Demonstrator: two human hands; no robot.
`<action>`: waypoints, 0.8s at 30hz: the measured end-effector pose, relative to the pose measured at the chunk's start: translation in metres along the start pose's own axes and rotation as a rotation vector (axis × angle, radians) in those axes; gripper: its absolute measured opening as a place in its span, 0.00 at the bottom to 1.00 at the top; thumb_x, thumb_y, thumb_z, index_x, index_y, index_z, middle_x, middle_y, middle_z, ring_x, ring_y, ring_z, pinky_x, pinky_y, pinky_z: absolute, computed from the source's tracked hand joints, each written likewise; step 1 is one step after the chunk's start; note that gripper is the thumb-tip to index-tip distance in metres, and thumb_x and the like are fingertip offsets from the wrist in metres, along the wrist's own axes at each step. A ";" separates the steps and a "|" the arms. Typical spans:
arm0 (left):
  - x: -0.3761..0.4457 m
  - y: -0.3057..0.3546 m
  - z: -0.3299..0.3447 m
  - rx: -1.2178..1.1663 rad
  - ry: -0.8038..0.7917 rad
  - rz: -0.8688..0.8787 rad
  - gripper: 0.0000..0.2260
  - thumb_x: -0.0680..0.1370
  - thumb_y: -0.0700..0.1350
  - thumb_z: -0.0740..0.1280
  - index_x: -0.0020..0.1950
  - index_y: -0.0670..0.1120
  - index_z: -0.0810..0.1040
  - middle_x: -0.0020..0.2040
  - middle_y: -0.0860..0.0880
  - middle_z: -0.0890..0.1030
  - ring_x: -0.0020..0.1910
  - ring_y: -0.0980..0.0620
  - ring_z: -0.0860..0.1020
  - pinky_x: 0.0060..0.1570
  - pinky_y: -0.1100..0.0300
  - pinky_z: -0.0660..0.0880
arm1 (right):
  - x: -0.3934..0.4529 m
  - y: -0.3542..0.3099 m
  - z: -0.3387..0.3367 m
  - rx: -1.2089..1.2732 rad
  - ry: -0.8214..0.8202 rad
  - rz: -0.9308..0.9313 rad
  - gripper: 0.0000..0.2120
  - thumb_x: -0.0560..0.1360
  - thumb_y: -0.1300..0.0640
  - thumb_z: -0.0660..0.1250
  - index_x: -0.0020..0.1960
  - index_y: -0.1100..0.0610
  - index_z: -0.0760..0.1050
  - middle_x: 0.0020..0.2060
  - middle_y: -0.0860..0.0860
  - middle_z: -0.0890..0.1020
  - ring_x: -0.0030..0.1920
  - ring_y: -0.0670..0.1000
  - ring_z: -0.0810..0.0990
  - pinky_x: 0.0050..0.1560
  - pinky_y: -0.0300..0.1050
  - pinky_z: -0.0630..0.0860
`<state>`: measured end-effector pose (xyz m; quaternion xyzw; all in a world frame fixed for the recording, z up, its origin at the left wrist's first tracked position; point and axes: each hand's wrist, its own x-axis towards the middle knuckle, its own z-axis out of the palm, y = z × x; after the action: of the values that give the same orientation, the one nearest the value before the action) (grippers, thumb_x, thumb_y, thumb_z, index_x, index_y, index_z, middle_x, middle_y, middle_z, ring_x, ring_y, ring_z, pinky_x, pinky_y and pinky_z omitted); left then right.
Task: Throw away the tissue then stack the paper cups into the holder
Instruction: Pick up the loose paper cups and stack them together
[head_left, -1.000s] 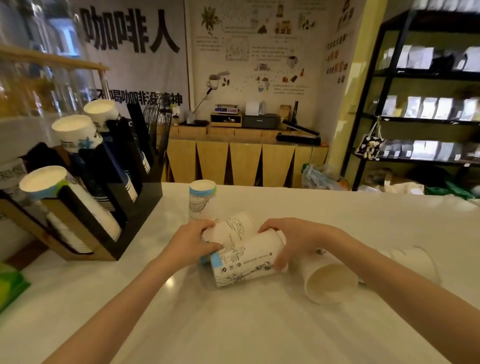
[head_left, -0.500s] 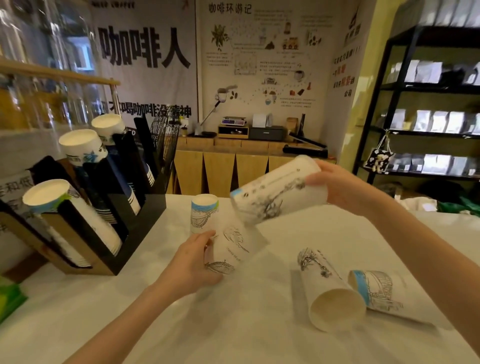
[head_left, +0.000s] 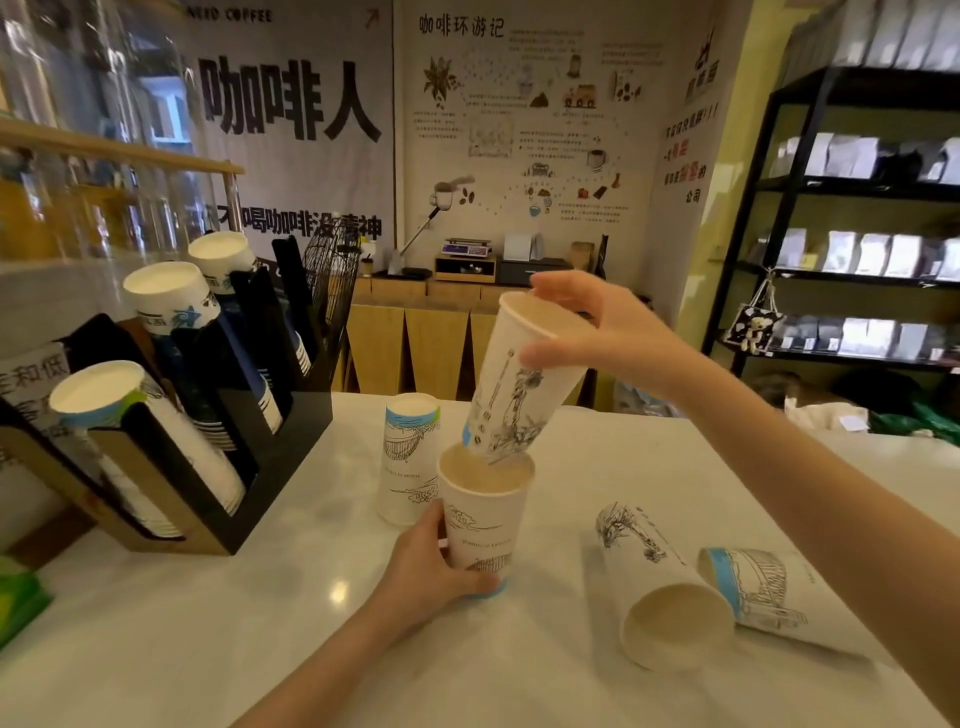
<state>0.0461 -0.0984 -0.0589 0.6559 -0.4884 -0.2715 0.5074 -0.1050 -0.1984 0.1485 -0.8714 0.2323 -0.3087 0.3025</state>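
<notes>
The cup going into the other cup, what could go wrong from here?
1. The upper cup enters tilted, so it may jam on the lower cup's rim.
2. The left hand grips the lower cup only near its base; a push could tip it into the upside-down cup just behind.

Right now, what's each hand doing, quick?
Left hand: closed around the upright cup on the counter.
Right hand: gripping the tilted cup, its base entering the upright one.

Loose paper cups (head_left: 522, 384): five. Cup stacks (head_left: 156, 447) in holder (head_left: 270, 467): three. Hands (head_left: 426, 566): two.
</notes>
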 end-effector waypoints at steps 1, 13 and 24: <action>0.000 0.000 0.000 -0.003 -0.001 0.000 0.28 0.56 0.42 0.80 0.47 0.58 0.69 0.48 0.59 0.78 0.47 0.63 0.77 0.37 0.74 0.75 | -0.001 0.000 0.007 -0.018 -0.032 0.003 0.38 0.63 0.51 0.75 0.69 0.50 0.63 0.66 0.48 0.71 0.62 0.48 0.71 0.61 0.51 0.73; -0.002 0.002 -0.001 0.004 0.015 -0.001 0.28 0.55 0.42 0.79 0.46 0.58 0.69 0.48 0.57 0.79 0.50 0.56 0.78 0.50 0.58 0.79 | -0.016 0.035 0.076 -0.308 -0.370 0.065 0.44 0.60 0.46 0.77 0.71 0.50 0.60 0.66 0.48 0.65 0.65 0.49 0.65 0.60 0.42 0.66; -0.004 0.002 0.001 -0.046 -0.030 -0.066 0.31 0.59 0.39 0.78 0.55 0.52 0.67 0.50 0.54 0.77 0.48 0.62 0.75 0.40 0.69 0.75 | -0.019 0.042 0.084 -0.249 -0.368 0.115 0.46 0.60 0.47 0.77 0.71 0.49 0.57 0.70 0.48 0.62 0.70 0.50 0.61 0.66 0.47 0.64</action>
<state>0.0429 -0.0957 -0.0576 0.6556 -0.4680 -0.3090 0.5056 -0.0706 -0.1852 0.0600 -0.9289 0.2590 -0.0959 0.2468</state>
